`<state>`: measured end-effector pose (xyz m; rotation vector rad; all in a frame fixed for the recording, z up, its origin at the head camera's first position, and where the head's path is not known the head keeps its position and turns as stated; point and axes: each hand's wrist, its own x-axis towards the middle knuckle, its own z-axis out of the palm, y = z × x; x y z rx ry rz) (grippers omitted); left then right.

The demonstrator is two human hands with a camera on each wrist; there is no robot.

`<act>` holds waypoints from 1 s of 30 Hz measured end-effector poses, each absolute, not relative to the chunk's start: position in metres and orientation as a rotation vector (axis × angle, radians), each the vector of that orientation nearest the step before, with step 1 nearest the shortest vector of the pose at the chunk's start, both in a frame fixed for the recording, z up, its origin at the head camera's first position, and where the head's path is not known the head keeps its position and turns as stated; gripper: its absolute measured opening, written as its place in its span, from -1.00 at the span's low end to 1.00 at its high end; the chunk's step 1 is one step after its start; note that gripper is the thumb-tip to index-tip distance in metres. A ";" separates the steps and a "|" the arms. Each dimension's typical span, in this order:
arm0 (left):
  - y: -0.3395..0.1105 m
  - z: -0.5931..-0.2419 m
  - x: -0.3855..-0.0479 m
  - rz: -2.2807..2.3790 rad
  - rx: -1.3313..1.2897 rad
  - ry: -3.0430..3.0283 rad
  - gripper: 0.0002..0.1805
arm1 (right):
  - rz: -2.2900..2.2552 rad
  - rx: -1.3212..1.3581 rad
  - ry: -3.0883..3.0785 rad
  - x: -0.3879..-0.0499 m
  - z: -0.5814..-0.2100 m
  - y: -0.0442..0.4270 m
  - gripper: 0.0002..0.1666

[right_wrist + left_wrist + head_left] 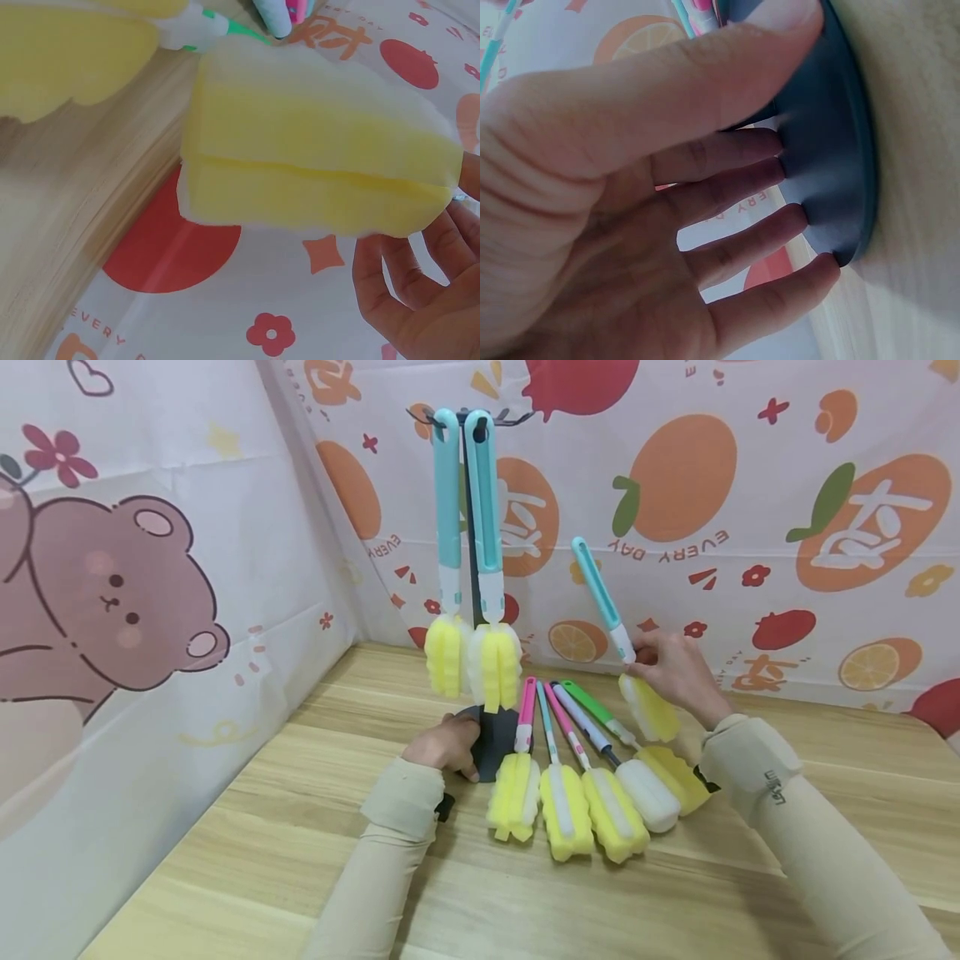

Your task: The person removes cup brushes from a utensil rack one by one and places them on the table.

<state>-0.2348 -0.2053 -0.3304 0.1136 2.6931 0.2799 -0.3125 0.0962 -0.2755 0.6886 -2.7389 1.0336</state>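
In the head view my right hand [678, 672] pinches a blue-handled brush [597, 589] near its neck, handle up and yellow-white sponge [651, 708] down, above the table's right part. The sponge [315, 142] fills the middle of the right wrist view, fingers at its far end. My left hand [448, 745] rests on the dark round base [491, 752] of a stand; in the left wrist view its straight fingers and thumb touch the base [825, 135]. Two blue-handled brushes [447, 510] [486, 510] hang from the stand's hooks [517, 420].
Several sponge brushes lie fanned on the wooden table [300, 827] right of the base: pink-handled [515, 797], blue-handled [564, 810], another pink one [617, 814], a white-headed one [648, 795] and a green-handled one [588, 702]. Printed cloth [660, 568] hangs behind and at the left.
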 end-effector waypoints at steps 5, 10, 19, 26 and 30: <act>-0.205 -0.331 -0.235 0.284 0.108 2.693 -0.27 | 1.000 0.724 -2.717 -0.313 -0.277 0.098 -0.72; -0.205 -0.332 -0.234 0.298 0.100 2.684 -0.26 | 0.976 0.747 -2.716 -0.314 -0.279 0.100 -0.78; -0.206 -0.332 -0.235 0.278 0.121 2.696 -0.28 | 0.941 0.774 -2.714 -0.314 -0.283 0.104 -0.86; -0.206 -0.332 -0.235 0.279 0.130 2.694 -0.29 | 0.932 0.797 -2.718 -0.314 -0.284 0.105 -0.87; -0.206 -0.332 -0.235 0.285 0.133 2.696 -0.30 | 0.922 0.783 -2.732 -0.314 -0.285 0.106 -0.86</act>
